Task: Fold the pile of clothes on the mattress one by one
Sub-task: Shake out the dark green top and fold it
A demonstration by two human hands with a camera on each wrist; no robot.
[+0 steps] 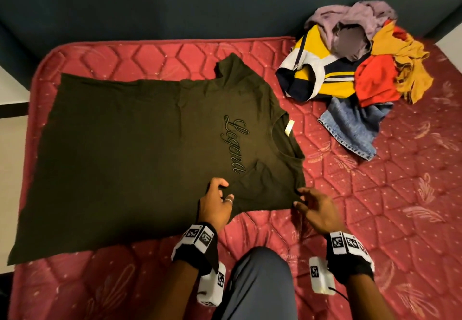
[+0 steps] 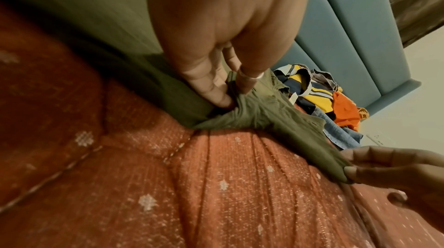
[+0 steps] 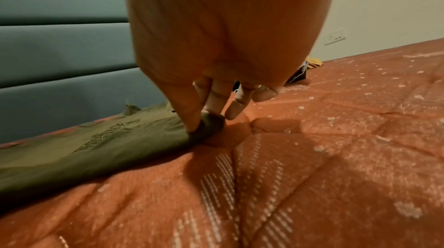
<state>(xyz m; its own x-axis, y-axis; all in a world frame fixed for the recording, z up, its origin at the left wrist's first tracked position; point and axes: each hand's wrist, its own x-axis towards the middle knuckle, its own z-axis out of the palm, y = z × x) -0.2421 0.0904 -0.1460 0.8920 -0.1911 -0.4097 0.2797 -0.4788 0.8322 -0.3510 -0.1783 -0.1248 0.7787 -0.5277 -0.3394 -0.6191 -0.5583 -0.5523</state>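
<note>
A dark olive T-shirt (image 1: 140, 129) with a script word on its chest lies spread flat on the red quilted mattress (image 1: 375, 194), neck toward the right. My left hand (image 1: 218, 194) pinches a bunch of its cloth (image 2: 240, 113) near the armpit of the near sleeve. My right hand (image 1: 303, 201) pinches the corner of that sleeve (image 3: 209, 126) between thumb and forefinger, its other fingers spread. The near sleeve is folded in over the shirt's body. A pile of clothes (image 1: 350, 69) sits at the back right of the mattress.
The pile holds a yellow, white and navy striped top (image 1: 322, 74), an orange piece (image 1: 375, 82), mustard and mauve cloth, and jeans (image 1: 350, 124). A dark blue padded headboard (image 1: 175, 2) runs behind the mattress. My knee (image 1: 260, 279) is between my wrists.
</note>
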